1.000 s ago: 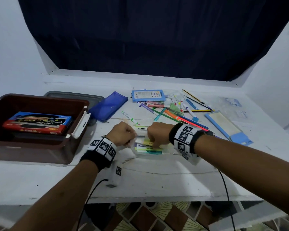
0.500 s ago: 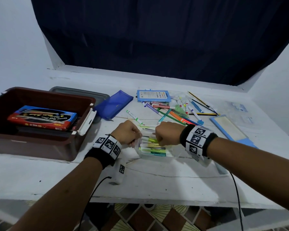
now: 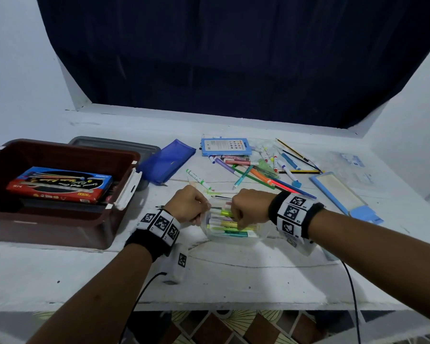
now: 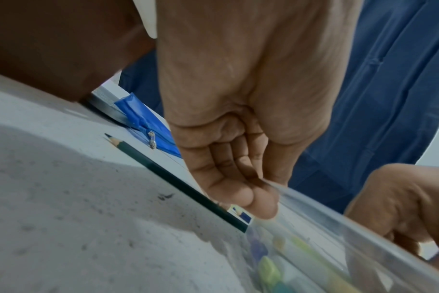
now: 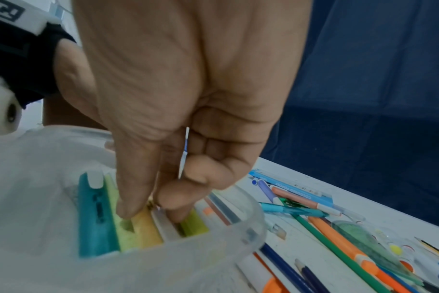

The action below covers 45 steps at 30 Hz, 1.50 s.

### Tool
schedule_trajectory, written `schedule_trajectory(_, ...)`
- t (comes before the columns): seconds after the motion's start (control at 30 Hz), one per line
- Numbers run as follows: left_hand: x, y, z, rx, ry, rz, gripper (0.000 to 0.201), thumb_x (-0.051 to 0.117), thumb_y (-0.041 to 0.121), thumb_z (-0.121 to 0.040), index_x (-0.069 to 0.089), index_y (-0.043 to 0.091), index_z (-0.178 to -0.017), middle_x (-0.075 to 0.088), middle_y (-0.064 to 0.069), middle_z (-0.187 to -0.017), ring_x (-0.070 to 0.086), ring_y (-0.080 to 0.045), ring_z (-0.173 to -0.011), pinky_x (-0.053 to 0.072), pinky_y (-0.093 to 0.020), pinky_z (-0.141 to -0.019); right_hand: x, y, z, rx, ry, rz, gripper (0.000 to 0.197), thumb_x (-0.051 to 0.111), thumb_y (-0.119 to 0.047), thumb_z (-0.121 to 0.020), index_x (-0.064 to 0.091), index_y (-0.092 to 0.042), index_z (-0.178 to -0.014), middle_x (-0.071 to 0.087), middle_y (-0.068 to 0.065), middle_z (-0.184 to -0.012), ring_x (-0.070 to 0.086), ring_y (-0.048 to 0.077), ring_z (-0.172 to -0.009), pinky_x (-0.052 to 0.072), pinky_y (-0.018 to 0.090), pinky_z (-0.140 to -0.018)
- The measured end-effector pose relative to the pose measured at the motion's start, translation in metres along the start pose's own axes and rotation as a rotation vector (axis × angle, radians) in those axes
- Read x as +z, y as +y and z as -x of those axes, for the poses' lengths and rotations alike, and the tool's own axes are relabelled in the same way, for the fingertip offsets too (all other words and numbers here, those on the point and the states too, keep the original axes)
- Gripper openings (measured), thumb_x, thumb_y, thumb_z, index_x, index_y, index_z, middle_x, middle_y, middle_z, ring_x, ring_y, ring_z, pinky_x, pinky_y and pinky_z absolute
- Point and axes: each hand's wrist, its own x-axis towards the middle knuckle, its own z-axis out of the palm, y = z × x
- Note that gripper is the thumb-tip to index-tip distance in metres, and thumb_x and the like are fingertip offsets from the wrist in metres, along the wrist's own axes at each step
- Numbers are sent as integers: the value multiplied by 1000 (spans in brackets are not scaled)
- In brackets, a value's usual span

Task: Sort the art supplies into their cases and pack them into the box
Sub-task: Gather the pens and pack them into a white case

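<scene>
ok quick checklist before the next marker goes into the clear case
1. Clear case steadied: ok, left hand grips its left edge.
2. Right hand free for a pick: not ok, its fingertips are down among the highlighters in the case.
3. Room in the case: cannot tell, the hands hide part of it.
4. Loose markers within reach: ok, piled just behind the case.
5. Brown box open: ok, one red pencil pack inside.
6. Dark pencil by the left hand: not ok, unsorted.

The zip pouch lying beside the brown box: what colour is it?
Blue. The pouch shows best in the head view, next to the box.
</scene>
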Motion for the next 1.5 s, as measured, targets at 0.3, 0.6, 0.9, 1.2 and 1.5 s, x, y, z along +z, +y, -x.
schedule_trajectory(0.3, 0, 1, 0, -9, 5, -10, 15, 64, 10, -91, 73, 1, -83, 64, -11, -55, 56, -15, -42, 46, -22, -45, -10, 2, -5, 14, 129, 5, 18, 69, -27, -86, 73, -10, -88, 66, 6, -84, 59, 25, -76, 54, 35, -72)
schedule_trajectory(0.6, -1, 1, 0, -1, -8, -13, 17, 64, 11, -91, 74, -1, -86, 67, -19, -64, 58, -20, -48, 47, -23, -46, -2, 0, -10, 2, 117, -2, 16, 61, -11, -84, 67, -9, -70, 66, 7, -71, 61, 28, -68, 52, 34, -63)
schedule_trajectory(0.9, -1, -1, 0, 18, -8, -8, 20, 63, 13, -92, 73, -1, -82, 66, -20, -61, 57, -21, -47, 49, -25, -49, 3, 3, -3, -55, 66, -3, 34, 71, -34, -85, 68, -13, -112, 67, 3, -101, 59, 21, -85, 52, 32, -76)
schedule_trajectory(1.2, 0, 0, -1, 11, -6, -16, 21, 62, 16, -93, 73, 1, -85, 65, -14, -59, 57, -17, -45, 48, -24, -48, 1, 1, -6, -71, 115, 60, 14, 66, -22, -86, 68, -9, -92, 58, 4, -81, 53, 26, -75, 44, 30, -64)
schedule_trajectory(1.5, -18, 6, -22, 19, 43, -43, 16, 61, 13, -91, 71, 6, -82, 70, -13, -70, 65, -20, -60, 56, -33, -63, -15, 52, 8, -73, 267, -242, 18, 63, -27, -93, 71, -15, -104, 70, -3, -100, 53, -4, -68, 39, 12, -64)
